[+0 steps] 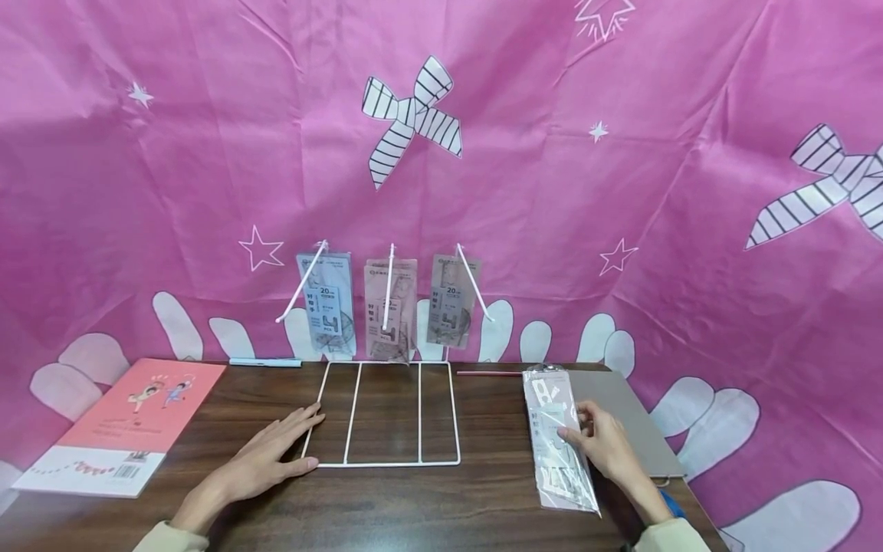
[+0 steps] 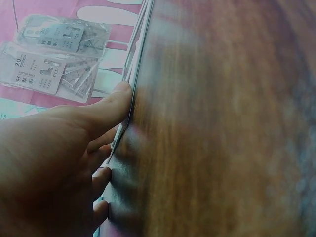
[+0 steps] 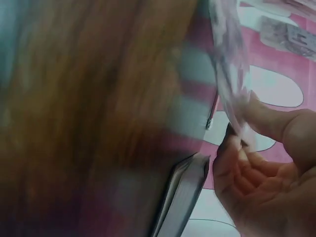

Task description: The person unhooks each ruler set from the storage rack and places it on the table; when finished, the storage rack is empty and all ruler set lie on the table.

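Three packets (image 1: 389, 307) hang on the prongs of a white wire rack (image 1: 383, 418), one to a prong, backed by the pink cloth (image 1: 552, 192); a fourth packet (image 1: 560, 438) lies flat on the table (image 1: 414, 506) at the right, long side running away from us. We take the rack's flat base to be spread on the wood so that the upright prongs stay steady under the hanging load. Our left hand (image 1: 272, 456) lies flat at the base's near left corner, fingers straight and slightly spread, thumb along the front wire; the left wrist view shows the thumb tip pressed against the wire edge, so it reads as bracing, holding nothing. Our right hand (image 1: 603, 445) grips the loose packet at its right edge, about midway along; the right wrist view shows thumb and curled fingers pinching the clear plastic, though blur hides how much has lifted. Under that packet sits a grey board (image 1: 628, 422). Farther out: a pink book (image 1: 124, 425) at the left edge, a pale blue pen (image 1: 265, 362) behind it, and a red stick (image 1: 490, 373) behind the grey board.
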`<state>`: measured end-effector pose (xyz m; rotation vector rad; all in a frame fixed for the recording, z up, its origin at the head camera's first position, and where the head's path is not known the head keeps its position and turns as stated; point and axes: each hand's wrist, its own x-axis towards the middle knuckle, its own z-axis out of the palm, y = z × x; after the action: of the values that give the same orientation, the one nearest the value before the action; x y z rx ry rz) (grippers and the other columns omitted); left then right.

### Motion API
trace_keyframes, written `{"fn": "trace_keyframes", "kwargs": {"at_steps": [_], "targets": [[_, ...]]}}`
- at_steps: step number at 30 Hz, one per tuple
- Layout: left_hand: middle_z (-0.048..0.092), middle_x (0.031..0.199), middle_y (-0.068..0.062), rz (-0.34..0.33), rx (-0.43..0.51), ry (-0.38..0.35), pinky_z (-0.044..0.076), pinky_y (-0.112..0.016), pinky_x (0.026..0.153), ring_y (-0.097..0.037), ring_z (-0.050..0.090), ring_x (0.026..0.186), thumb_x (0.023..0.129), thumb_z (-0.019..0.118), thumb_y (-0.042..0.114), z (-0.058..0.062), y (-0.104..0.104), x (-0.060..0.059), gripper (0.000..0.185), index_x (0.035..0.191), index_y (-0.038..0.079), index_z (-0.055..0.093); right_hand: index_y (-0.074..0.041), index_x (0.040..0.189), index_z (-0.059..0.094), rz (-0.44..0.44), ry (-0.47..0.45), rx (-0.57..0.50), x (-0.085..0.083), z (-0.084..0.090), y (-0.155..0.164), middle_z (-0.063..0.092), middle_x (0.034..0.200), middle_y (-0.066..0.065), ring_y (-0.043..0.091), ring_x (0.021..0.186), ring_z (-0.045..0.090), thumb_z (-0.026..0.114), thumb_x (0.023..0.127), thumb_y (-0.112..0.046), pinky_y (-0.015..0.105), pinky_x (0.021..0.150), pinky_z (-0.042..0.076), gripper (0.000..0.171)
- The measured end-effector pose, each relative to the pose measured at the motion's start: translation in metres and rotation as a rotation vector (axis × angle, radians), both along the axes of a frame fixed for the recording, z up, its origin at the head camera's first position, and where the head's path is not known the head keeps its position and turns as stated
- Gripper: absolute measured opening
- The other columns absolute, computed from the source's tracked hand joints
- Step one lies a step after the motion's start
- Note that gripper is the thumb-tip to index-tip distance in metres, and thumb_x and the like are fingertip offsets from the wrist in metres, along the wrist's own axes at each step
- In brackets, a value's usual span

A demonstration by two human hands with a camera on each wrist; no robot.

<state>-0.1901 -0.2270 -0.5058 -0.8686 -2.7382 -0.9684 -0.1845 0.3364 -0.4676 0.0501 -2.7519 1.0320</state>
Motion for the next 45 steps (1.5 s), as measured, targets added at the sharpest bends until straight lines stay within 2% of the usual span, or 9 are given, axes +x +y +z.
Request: {"fn": "trace_keyframes", "kwargs": {"at_steps": [7,12,17,21,23,29,35,41,45], "targets": [[0.044,0.161,-0.02,0.013,-0.025,-0.047,0.026,-0.075,0.11,-0.052,0.036,0.146,0.097,0.074,0.035,0.009,0.0,0.004,0.065,0.151,0.005,0.055,0.004,0.115,0.069,-0.016,0.002,0.184,-0.011,-0.004,0.005,0.058,0.076,-0.002,0.013,0.068,0.05,0.089,0.083,-0.017,0.033,0.066,0.041,0.043],[0.044,0.161,-0.02,0.002,-0.014,-0.05,0.026,-0.077,0.11,-0.053,0.036,0.146,0.097,0.074,0.036,0.006,0.0,0.002,0.066,0.151,0.004,0.054,0.004,0.118,0.069,-0.061,0.001,0.268,-0.01,-0.004,0.001,0.068,0.086,0.006,0.025,0.077,0.063,0.088,0.084,-0.019,0.048,0.071,0.049,0.045],[0.046,0.16,-0.02,0.003,0.013,0.006,0.021,-0.061,0.121,-0.052,0.04,0.144,0.096,0.075,0.034,-0.005,-0.002,-0.002,0.065,0.151,0.006,0.055,-0.001,0.119,0.072,-0.123,0.079,0.316,-0.012,0.005,-0.015,0.07,0.104,0.018,0.041,0.091,0.069,0.084,0.088,-0.022,0.06,0.071,0.054,0.039],[0.047,0.159,-0.02,0.014,0.02,0.032,0.021,-0.052,0.123,-0.053,0.041,0.143,0.095,0.076,0.032,-0.006,-0.005,-0.002,0.064,0.151,0.008,0.056,-0.004,0.115,0.074,-0.067,0.184,0.244,-0.035,0.017,-0.038,0.072,0.103,0.016,0.036,0.089,0.07,0.082,0.091,-0.018,0.059,0.074,0.054,0.029],[0.046,0.16,-0.021,0.008,0.032,0.007,0.025,-0.067,0.115,-0.054,0.039,0.144,0.095,0.076,0.032,-0.002,-0.004,0.0,0.065,0.15,0.005,0.055,-0.004,0.113,0.074,-0.007,0.241,0.186,-0.052,0.019,-0.052,0.074,0.101,0.014,0.032,0.085,0.071,0.082,0.091,-0.014,0.055,0.075,0.056,0.026],[0.042,0.162,-0.021,0.006,-0.02,-0.053,0.024,-0.077,0.112,-0.053,0.037,0.146,0.098,0.072,0.037,0.006,0.001,0.002,0.067,0.152,0.004,0.053,0.002,0.115,0.072,0.162,0.282,-0.097,-0.102,0.025,-0.096,0.075,0.102,0.019,0.033,0.088,0.074,0.082,0.089,-0.005,0.044,0.08,0.062,0.029],[0.039,0.164,-0.021,0.003,-0.029,-0.103,0.022,-0.076,0.115,-0.053,0.033,0.148,0.099,0.07,0.038,0.007,0.005,0.0,0.068,0.154,0.003,0.05,0.006,0.119,0.068,0.113,0.261,-0.306,-0.132,0.039,-0.137,0.072,0.112,0.024,0.039,0.102,0.071,0.082,0.09,-0.007,0.036,0.085,0.063,0.035],[0.038,0.164,-0.022,-0.004,-0.02,-0.108,0.02,-0.076,0.115,-0.053,0.032,0.149,0.099,0.07,0.037,0.009,0.005,0.0,0.068,0.154,0.002,0.05,0.004,0.105,0.069,0.069,0.327,-0.367,-0.147,0.052,-0.162,0.069,0.092,0.022,0.028,0.087,0.064,0.082,0.089,-0.006,0.017,0.072,0.051,0.023],[0.038,0.164,-0.022,0.009,-0.034,-0.102,0.021,-0.075,0.115,-0.053,0.032,0.149,0.099,0.07,0.037,0.01,0.001,0.002,0.068,0.154,0.002,0.05,0.003,0.107,0.071,0.079,0.312,-0.396,-0.151,0.055,-0.17,0.074,0.097,0.023,0.029,0.089,0.069,0.08,0.09,-0.004,0.014,0.074,0.051,0.021]]}}
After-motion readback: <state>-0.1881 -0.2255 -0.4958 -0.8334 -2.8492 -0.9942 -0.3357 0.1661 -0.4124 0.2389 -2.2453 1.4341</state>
